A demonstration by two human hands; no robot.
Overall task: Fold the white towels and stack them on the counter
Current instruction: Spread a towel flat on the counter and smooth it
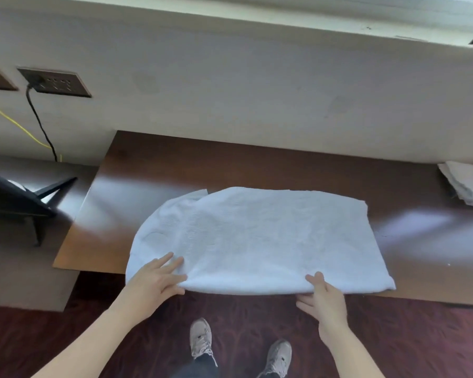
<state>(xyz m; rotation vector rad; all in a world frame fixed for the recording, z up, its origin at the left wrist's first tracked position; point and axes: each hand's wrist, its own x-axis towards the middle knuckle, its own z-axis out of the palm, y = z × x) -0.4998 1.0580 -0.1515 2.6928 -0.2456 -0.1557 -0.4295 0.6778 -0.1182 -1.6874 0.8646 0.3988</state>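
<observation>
Head view: left hand (155, 279) and right hand (325, 300) each pinch-grip the white towel (257, 236) at its near edge.

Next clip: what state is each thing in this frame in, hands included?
white towel, spread flat on the counter.
left hand, pinches the towel's near edge.
right hand, pinches the towel's near edge.
other towels, folded, piled at the counter's right end.
black plug, plugged into the wall socket.
</observation>
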